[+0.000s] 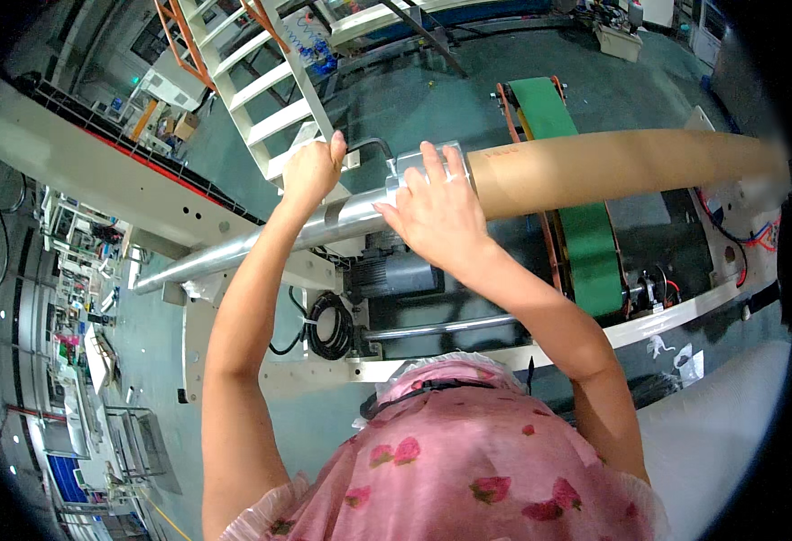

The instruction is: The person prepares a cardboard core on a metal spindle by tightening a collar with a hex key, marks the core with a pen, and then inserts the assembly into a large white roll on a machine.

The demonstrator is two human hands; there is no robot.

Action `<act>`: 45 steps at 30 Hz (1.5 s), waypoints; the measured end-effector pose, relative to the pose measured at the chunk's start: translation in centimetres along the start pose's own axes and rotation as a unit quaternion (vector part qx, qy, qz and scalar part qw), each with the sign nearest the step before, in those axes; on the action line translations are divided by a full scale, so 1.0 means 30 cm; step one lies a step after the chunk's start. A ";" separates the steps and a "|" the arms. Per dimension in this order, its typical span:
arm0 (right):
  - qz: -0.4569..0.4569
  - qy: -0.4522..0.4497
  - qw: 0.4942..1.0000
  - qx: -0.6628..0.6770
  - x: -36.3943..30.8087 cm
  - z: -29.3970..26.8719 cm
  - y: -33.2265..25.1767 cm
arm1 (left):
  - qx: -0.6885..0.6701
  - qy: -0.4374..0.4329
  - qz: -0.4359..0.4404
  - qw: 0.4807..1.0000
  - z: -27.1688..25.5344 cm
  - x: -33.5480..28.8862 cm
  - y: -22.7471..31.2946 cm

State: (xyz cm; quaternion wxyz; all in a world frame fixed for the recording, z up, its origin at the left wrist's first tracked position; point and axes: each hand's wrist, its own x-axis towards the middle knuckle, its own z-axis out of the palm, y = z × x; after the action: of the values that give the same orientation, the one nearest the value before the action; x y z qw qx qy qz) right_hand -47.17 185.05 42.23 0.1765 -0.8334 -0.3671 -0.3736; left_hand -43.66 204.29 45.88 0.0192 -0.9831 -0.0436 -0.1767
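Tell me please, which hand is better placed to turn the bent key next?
Probably the left hand: it appears closed around the outer end of the bent key, while the right hand lies on the collar beside the brown tube.

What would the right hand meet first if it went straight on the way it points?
The right hand seems already against the silver collar, so that comes first; beyond it, the way looks free over the green floor, though depth is unclear.

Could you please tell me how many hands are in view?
2: the left hand, closed at the end of the bent rod, and the right hand, on the metal collar beside the brown tube.
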 end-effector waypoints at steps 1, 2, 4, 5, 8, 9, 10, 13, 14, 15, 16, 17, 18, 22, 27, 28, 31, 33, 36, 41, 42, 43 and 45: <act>-0.007 -0.012 1.000 -0.004 -0.004 -0.001 -0.021 | -0.005 0.003 0.014 1.000 0.003 0.006 -0.003; -0.013 -0.024 1.000 -0.007 -0.006 -0.004 -0.054 | -0.010 0.005 0.028 1.000 0.006 0.009 -0.008; -0.018 -0.029 0.998 -0.050 -0.005 0.021 -0.062 | -0.021 -0.007 0.045 0.999 0.012 0.036 0.003; -0.010 0.018 0.996 -0.092 0.009 0.059 -0.046 | -0.011 -0.018 0.052 0.998 0.023 0.059 0.000; -0.024 -0.024 0.988 -0.150 0.038 0.076 -0.054 | -0.045 -0.092 0.044 0.994 0.037 0.101 -0.037; -0.022 -0.025 0.988 -0.152 0.045 0.088 -0.043 | -0.050 -0.092 0.059 0.993 0.041 0.110 -0.033; -0.021 -0.022 0.989 -0.147 0.053 0.094 -0.049 | -0.044 -0.064 0.038 0.996 0.059 0.118 -0.047; -0.006 -0.009 0.987 -0.160 0.048 0.107 0.009 | -0.056 0.014 -0.006 0.998 0.066 0.099 0.050; -0.005 -0.019 0.986 -0.164 0.048 0.099 0.016 | -0.066 0.019 0.004 0.998 0.056 0.090 0.061; -0.008 -0.031 0.985 -0.168 0.052 0.100 0.015 | -0.078 0.025 0.009 0.997 0.059 0.082 0.056; -0.017 -0.014 0.987 -0.156 0.057 0.099 0.008 | -0.078 0.030 0.013 0.996 0.059 0.089 0.044; -0.014 -0.010 0.988 -0.155 0.061 0.103 -0.003 | -0.080 0.037 0.013 0.996 0.062 0.090 0.027; -0.010 -0.012 0.988 -0.154 0.058 0.124 -0.009 | -0.085 0.038 0.012 0.996 0.077 0.080 0.021; -0.017 -0.008 0.988 -0.151 0.059 0.116 -0.003 | -0.091 0.021 0.005 0.996 0.043 0.067 0.039; -0.028 -0.010 0.986 -0.165 0.056 0.112 0.012 | -0.101 0.024 -0.010 0.995 0.040 0.075 0.058; -0.038 -0.009 0.985 -0.165 0.056 0.106 0.006 | -0.089 0.019 -0.003 0.996 0.042 0.075 0.054; -0.034 -0.003 0.987 -0.154 0.038 0.110 0.005 | -0.075 0.020 0.002 0.997 0.060 0.062 0.054; -0.056 0.046 0.982 -0.174 0.059 0.109 0.011 | -0.088 0.014 -0.009 0.996 0.011 0.062 0.053; -0.045 0.013 0.985 -0.165 0.066 0.124 0.004 | -0.062 0.016 -0.032 0.997 0.010 0.026 0.046; -0.051 -0.016 0.982 -0.181 0.034 0.103 0.026 | -0.030 0.062 -0.008 0.998 -0.047 0.023 0.095; -0.049 0.000 0.980 -0.193 0.008 0.113 0.053 | -0.028 0.073 0.012 0.997 -0.084 -0.013 0.145; -0.066 0.005 0.982 -0.178 0.008 0.101 0.055 | -0.021 0.076 0.028 0.997 -0.117 -0.052 0.164; -0.098 0.070 0.980 -0.158 0.012 0.105 0.014 | -0.023 0.023 -0.010 0.999 -0.176 -0.039 0.142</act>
State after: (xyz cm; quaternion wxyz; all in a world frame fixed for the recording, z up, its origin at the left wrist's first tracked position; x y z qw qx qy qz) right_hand -45.14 186.74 40.42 0.0305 -0.7822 -0.3702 -0.5001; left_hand -46.18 199.69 50.31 -0.0043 -0.9784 -0.0491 -0.2007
